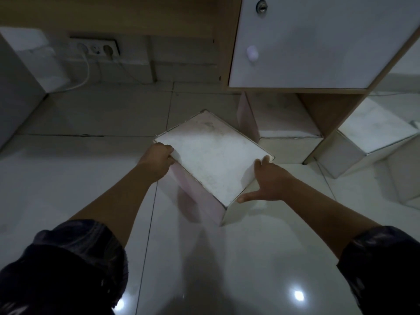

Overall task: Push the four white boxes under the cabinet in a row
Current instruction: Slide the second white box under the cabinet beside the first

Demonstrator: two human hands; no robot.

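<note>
A white box (211,153) stands on the glossy floor in the middle of the view, turned at an angle. My left hand (158,159) grips its near left corner with fingers curled over the top edge. My right hand (269,181) presses flat against its near right side, thumb spread along the lower edge. A second white box (279,120) sits partly under the wooden cabinet (327,110), behind its white door (318,42). A third white box (368,142) stands to the right of the cabinet's side panel. A fourth box (406,178) shows at the right edge.
A wall socket strip (95,47) with a white cable (85,73) sits on the back wall at left. A large white appliance or block (27,71) fills the left edge. Open tiled floor lies left of the held box.
</note>
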